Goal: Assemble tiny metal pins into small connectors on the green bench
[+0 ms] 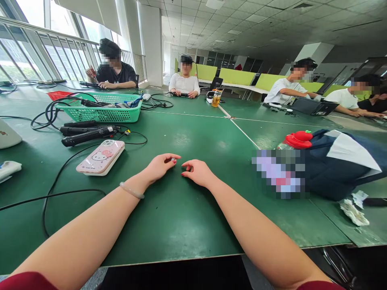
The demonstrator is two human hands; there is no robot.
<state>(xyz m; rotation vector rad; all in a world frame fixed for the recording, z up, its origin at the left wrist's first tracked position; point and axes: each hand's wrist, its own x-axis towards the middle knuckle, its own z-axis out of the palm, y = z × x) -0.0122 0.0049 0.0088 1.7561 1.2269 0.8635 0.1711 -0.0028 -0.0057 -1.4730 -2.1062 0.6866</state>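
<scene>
My left hand point(160, 167) rests low over the green table point(169, 225), its index finger stretched toward the right. The thumb sits just below that finger, and a small shiny spot shows by the red nails, too small to make out. A pale bangle point(132, 191) circles the left wrist. Facing it across a narrow gap, my right hand point(198, 172) has loosely bent fingers, with thumb and forefinger apart. Neither hand visibly holds an object. Nearest to the left hand lies a pink phone point(101, 156) in a cartoon-cat case.
Black handheld devices point(89, 135) and cables lie beside a green basket point(105, 112) at the left. To the right are a dark blue bag point(335, 173), a red-lidded bottle point(298, 140) and crumpled tissue point(354, 212). An amber drink point(216, 98) stands farther back. Several people sit around the table.
</scene>
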